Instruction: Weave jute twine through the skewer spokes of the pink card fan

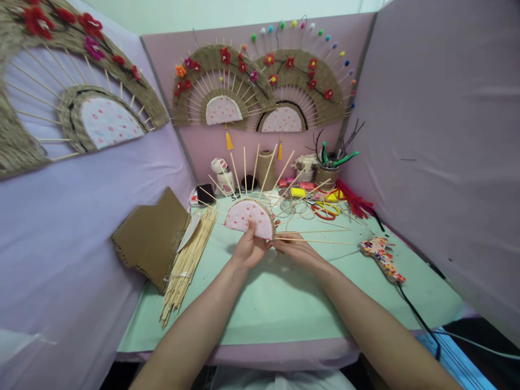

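**Entry: fan half-disc held above the table, both hands on it**

The pink dotted half-disc [248, 216] is held upright just above the green table [284, 303], straight edge down. Thin wooden sticks [245, 162] radiate from its curved edge, and a jute cord [271, 214] is seen along that edge on the right side. The left hand [248, 250] is clenched on the straight edge from below, thumb laid on the pink face. The right hand [296, 250] is set at the half-disc's lower right corner, fingertips against it. Whether anything is pinched there cannot be told.

Left of the half-disc a bundle of loose sticks [190, 254] is laid, with folded cardboard [152, 235] beyond it. Behind the half-disc a jute spool [266, 168] is stood. To its right scissors [325, 210] are noted, and farther right a patterned glue gun [382, 259]. Above and behind it, finished fans [223, 86] are hung on the back wall.
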Demonstrator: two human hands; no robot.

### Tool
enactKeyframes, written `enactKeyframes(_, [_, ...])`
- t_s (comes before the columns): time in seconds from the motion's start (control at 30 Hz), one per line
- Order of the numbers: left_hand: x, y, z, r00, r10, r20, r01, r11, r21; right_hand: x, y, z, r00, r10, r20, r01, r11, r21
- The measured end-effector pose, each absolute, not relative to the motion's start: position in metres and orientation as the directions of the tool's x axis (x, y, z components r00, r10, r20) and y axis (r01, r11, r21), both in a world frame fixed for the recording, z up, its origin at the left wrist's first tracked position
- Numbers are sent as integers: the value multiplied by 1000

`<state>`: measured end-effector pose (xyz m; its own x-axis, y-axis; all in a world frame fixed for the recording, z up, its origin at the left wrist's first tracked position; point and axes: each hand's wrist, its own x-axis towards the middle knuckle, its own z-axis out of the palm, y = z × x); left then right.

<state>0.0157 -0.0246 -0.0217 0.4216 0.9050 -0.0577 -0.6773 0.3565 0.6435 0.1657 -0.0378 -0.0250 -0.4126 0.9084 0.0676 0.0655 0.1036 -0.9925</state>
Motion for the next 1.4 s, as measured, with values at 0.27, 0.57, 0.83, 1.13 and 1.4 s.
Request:
enactKeyframes(0.27, [2,-21,-20,577,807,-127,-587,518,622,182,-28,-24,-379,925,25,13,33,-999])
enactKeyframes(0.57, [6,-21,-19,497,826,-266,-604,549,577,191,-28,-15,-244,970,-20,-13,-24,-1000])
enactKeyframes(0.83, [5,-23,-20,550,787,-280,-561,596,574,192,-22,-23,-232,972,-34,-48,-47,-998])
enactKeyframes(1.13, [4,-22,-16,495,816,-298,-567,563,601,196,-22,-20,-200,979,-32,2,-33,-999])
enactKeyframes(1.4, [-10,-15,-8,423,861,-281,-626,502,596,219,-19,-15,-214,977,-3,104,20,-994])
